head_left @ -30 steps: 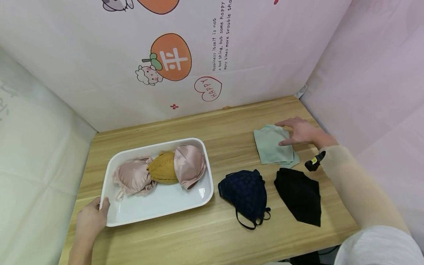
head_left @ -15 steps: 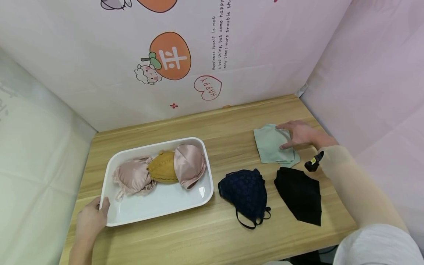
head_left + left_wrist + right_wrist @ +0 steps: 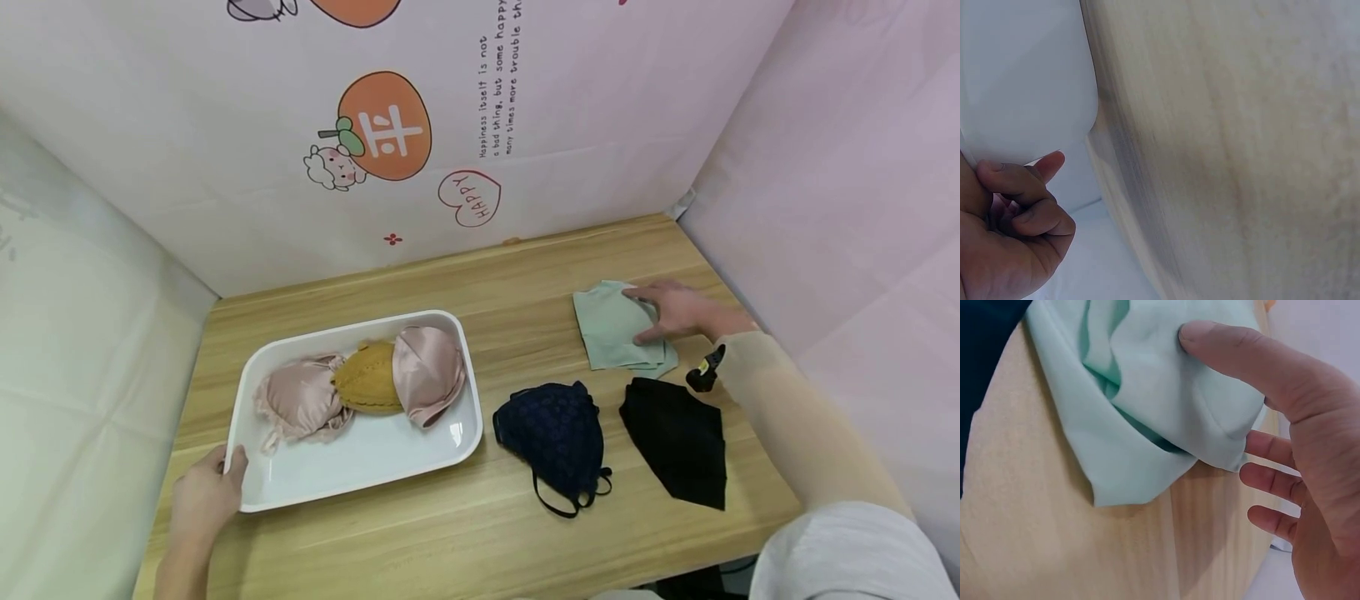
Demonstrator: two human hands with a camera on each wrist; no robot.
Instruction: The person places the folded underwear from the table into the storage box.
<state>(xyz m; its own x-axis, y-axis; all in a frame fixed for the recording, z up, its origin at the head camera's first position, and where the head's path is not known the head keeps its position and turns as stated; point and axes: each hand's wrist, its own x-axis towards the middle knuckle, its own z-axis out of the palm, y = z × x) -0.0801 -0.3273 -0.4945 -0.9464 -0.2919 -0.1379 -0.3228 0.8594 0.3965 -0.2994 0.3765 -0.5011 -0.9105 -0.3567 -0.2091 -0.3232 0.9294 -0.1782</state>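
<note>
My left hand (image 3: 204, 493) grips the near left corner of a white tray (image 3: 352, 493), thumb over the rim. In the left wrist view its fingers (image 3: 1044, 219) curl below the tray's edge. Over on the right, my right hand (image 3: 678, 310) pinches a folded mint-green cloth garment (image 3: 611, 329). Its thumb (image 3: 1229, 350) presses on top of the fabric in the right wrist view; the index finger is hidden behind the raised fold, and the other fingers lie beside the edge. Inside the tray are a pink bra (image 3: 303, 398), a mustard-yellow bra (image 3: 369, 379) and another pink satin bra (image 3: 427, 375).
A dark navy bra (image 3: 555, 437) with thin straps lies right of the tray on the wooden table (image 3: 390, 542). Beside it is a folded black garment (image 3: 675, 442), close below my right wrist. White printed sheeting (image 3: 585, 100) walls in the back and sides.
My right thumb and index finger have drawn closer together, and the green fabric bunches slightly between them. The left hand and tray have stayed in place.
</note>
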